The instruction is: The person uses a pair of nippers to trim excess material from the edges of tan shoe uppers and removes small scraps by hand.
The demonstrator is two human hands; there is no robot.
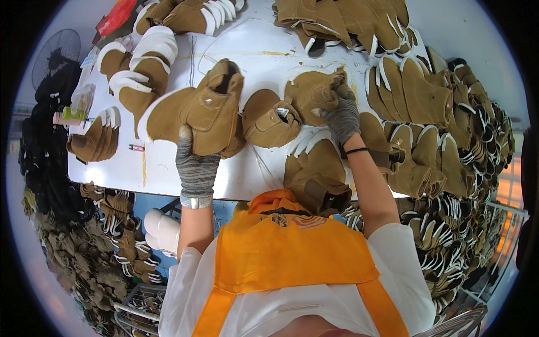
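My left hand (pixel 196 167), in a grey knitted glove, is closed on the lower edge of a tan boot upper (pixel 209 115) with a white toe edge, lifted at an angle over the white table. My right hand (pixel 343 119), gloved alike, grips a second tan boot upper (pixel 311 95) by its collar end, with the white-edged toe pointing left. Between the two lies a folded tan upper (pixel 270 124). Part of another upper shows behind the left one. Below my right hand, a small stack of uppers (pixel 317 165) sits at the table's near edge.
Rows of tan uppers (pixel 415 92) fill the table's right side, and more piles (pixel 342 22) lie at the far edge. Stacks with white edges (pixel 149 62) stand at left, near a small marker-like item (pixel 136 147). Heaps of uppers (pixel 449 241) surround the white table (pixel 168 168).
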